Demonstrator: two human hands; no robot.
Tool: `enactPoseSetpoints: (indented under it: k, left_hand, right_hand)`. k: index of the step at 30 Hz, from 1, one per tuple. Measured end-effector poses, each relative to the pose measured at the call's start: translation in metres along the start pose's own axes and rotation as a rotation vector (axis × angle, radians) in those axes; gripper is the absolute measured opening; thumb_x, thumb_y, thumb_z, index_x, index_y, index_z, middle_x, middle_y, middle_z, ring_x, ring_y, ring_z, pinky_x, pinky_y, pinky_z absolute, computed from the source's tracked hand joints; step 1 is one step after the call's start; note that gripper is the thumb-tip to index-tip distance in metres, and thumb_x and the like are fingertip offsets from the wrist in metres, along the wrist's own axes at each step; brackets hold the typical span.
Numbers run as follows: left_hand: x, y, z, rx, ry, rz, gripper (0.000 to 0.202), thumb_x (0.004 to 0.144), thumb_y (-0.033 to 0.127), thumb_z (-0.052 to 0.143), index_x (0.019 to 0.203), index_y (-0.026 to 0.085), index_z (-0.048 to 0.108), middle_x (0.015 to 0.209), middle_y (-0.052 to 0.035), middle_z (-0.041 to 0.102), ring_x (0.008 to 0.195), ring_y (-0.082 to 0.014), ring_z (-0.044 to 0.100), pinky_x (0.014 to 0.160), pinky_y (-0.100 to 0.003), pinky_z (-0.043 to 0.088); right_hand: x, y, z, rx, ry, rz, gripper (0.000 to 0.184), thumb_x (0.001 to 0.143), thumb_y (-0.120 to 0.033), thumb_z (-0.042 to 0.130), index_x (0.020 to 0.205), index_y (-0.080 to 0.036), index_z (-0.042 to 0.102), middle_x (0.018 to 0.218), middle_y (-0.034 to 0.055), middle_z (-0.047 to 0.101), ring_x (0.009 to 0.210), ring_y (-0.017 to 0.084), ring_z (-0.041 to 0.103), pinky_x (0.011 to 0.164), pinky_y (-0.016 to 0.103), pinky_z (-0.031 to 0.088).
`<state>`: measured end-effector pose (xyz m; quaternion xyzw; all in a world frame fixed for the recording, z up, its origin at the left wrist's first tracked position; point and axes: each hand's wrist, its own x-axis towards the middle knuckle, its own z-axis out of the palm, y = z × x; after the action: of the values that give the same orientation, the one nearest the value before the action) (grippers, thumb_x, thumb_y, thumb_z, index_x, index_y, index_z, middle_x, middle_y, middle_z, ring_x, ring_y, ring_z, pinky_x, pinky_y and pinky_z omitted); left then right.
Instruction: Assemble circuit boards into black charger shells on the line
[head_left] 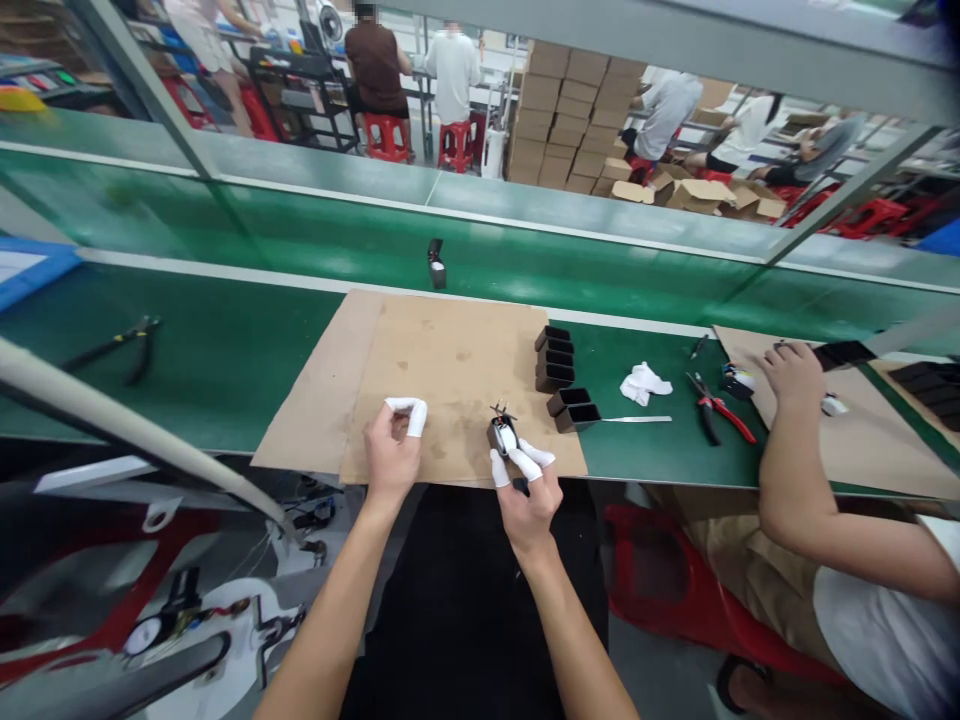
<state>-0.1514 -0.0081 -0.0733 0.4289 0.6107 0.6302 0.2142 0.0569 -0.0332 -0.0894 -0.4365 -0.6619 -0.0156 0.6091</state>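
Note:
My right hand [527, 492], with white finger cots on its fingertips, pinches a small black and white part [503, 435] with thin wires sticking out of its top, just above the near edge of a cardboard sheet [442, 370]. My left hand [394, 450] hovers over the same sheet a little to the left. Its fingers are curled in, thumb and forefinger in white cots meeting, and nothing shows between them. Several small black open housings [556, 362] stand in a row at the sheet's right edge, with two more [574, 410] closer to me.
A co-worker's arm [795, 450] reaches over a second cardboard sheet at right. On the green bench lie red-handled pliers [718, 408], a white rag [643, 384], a metal blade [636, 419] and black pliers [120, 346] at left. One black part [436, 264] rides the conveyor.

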Motion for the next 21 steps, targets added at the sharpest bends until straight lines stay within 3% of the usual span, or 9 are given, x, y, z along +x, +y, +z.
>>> enactPoseSetpoints:
  k: [7, 10, 14, 17, 21]
  left_hand:
    - [0.004, -0.002, 0.0, 0.014, 0.001, -0.004, 0.023, 0.091, 0.043, 0.073, 0.094, 0.02, 0.071, 0.09, -0.0032, 0.073, 0.084, -0.018, 0.071, 0.082, -0.029, 0.057]
    - [0.003, 0.001, -0.001, 0.025, 0.0, -0.01, 0.024, 0.091, 0.043, 0.073, 0.095, 0.02, 0.07, 0.091, -0.0035, 0.074, 0.085, -0.0183, 0.072, 0.083, -0.03, 0.058]
    - [0.003, 0.005, 0.001, 0.035, 0.007, -0.025, 0.026, 0.091, 0.045, 0.072, 0.094, 0.02, 0.069, 0.09, -0.0038, 0.074, 0.084, -0.0187, 0.072, 0.083, -0.031, 0.058]
    - [0.003, 0.009, 0.001, 0.045, 0.008, -0.041, 0.027, 0.09, 0.047, 0.072, 0.094, 0.02, 0.069, 0.088, -0.0034, 0.074, 0.083, -0.0189, 0.072, 0.082, -0.031, 0.059]
    - [0.006, 0.011, -0.002, 0.07, 0.002, -0.073, 0.028, 0.085, 0.046, 0.074, 0.097, 0.02, 0.071, 0.09, -0.0035, 0.076, 0.086, -0.0213, 0.074, 0.084, -0.034, 0.059]
  right_hand:
    - [0.01, -0.004, -0.004, -0.026, -0.082, 0.029, 0.03, 0.094, -0.013, 0.077, 0.122, -0.021, 0.073, 0.105, 0.0109, 0.071, 0.093, 0.022, 0.076, 0.079, 0.036, 0.069]
    - [0.012, -0.007, -0.005, 0.002, -0.077, 0.047, 0.036, 0.094, -0.012, 0.077, 0.128, -0.02, 0.069, 0.104, 0.0103, 0.071, 0.092, 0.021, 0.075, 0.08, 0.036, 0.069]
    - [0.011, -0.005, -0.004, -0.008, -0.14, 0.087, 0.05, 0.097, -0.015, 0.073, 0.146, -0.021, 0.062, 0.112, 0.0113, 0.07, 0.096, 0.021, 0.075, 0.087, 0.036, 0.068]
    - [0.01, -0.003, -0.003, -0.06, -0.213, 0.076, 0.047, 0.1, -0.017, 0.069, 0.147, -0.024, 0.065, 0.118, 0.0127, 0.068, 0.101, 0.021, 0.076, 0.092, 0.035, 0.068]
    - [0.016, -0.001, -0.003, -0.059, -0.206, 0.039, 0.05, 0.098, -0.014, 0.068, 0.148, -0.023, 0.065, 0.125, 0.0148, 0.068, 0.109, 0.022, 0.075, 0.099, 0.034, 0.066]
